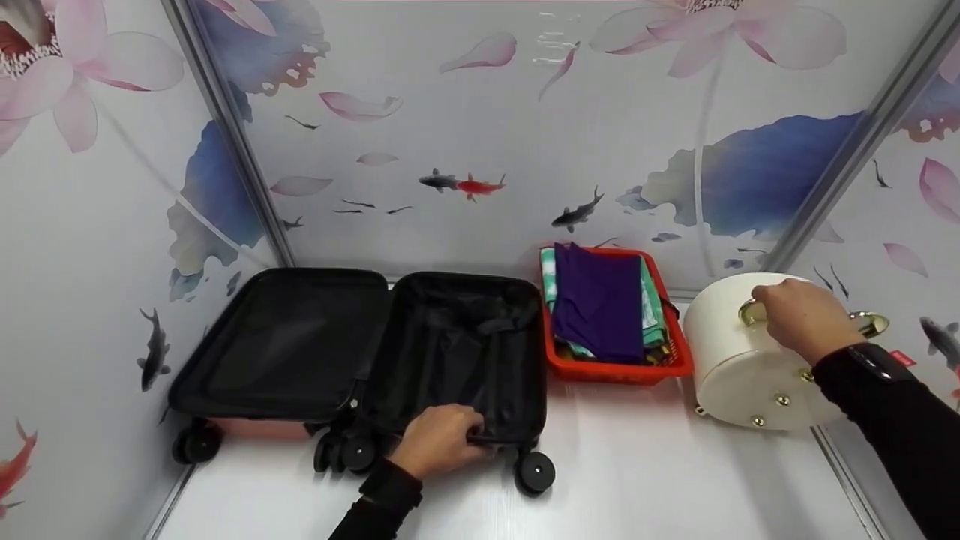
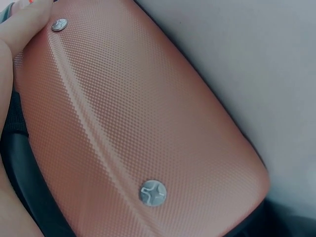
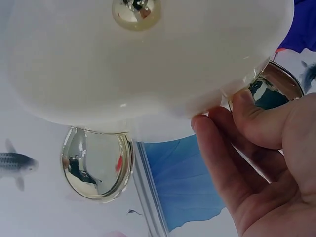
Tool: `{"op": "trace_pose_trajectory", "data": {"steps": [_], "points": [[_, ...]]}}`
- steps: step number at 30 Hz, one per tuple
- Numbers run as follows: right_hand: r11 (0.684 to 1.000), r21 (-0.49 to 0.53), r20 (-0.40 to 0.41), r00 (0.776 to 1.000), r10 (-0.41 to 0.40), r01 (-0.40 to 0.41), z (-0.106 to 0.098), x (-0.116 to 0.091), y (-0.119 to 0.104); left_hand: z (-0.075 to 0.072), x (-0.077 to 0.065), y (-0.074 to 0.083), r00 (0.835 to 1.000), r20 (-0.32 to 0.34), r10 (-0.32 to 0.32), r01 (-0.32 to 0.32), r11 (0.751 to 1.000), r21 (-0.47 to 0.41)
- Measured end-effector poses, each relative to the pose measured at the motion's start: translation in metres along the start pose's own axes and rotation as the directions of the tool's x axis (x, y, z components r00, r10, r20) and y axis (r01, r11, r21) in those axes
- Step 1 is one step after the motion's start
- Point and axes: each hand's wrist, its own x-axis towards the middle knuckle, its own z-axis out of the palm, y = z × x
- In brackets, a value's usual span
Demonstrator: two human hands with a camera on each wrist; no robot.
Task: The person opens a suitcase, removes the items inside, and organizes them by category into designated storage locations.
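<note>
A suitcase lies spread wide, its black lining facing up in both halves. My left hand grips the near rim of the right half, fingers curled over the edge. In the left wrist view, the thumb presses the textured pink shell beside a black carry handle. On the right, my right hand holds a cream rounded case at its top edge between gold handles. The right wrist view has thumb and fingertips pinching that edge near one gold handle. Gold studs dot its near face.
Between suitcase and cream case stands a red basket with folded cloths, a purple one on top. Black wheels stick out from the suitcase's near side. Patterned wall panels close off the back and both sides of the white surface.
</note>
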Motion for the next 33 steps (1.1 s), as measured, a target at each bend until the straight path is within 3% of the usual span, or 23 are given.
{"op": "trace_pose_trajectory", "data": {"steps": [11, 18, 26, 33], "points": [[0.999, 0.027, -0.195, 0.980, 0.045, -0.040, 0.020, 0.024, 0.004, -0.001, 0.000, -0.002, 1.000, 0.010, 0.002, -0.003, 1.000, 0.017], [0.987, 0.083, -0.240, 0.958, 0.156, -0.140, 0.031, 0.033, 0.007, -0.001, -0.001, -0.001, 1.000, 0.022, 0.012, -0.012, 1.000, 0.010], [0.969, 0.136, -0.386, 0.890, 0.244, -0.207, 0.046, 0.049, 0.004, -0.003, -0.001, -0.002, 1.000, 0.013, 0.006, -0.006, 1.000, 0.026], [0.944, 0.164, -0.393, 0.859, 0.327, -0.285, 0.051, 0.058, -0.002, 0.000, -0.001, -0.003, 1.000, -0.005, 0.018, -0.018, 1.000, 0.017]]}}
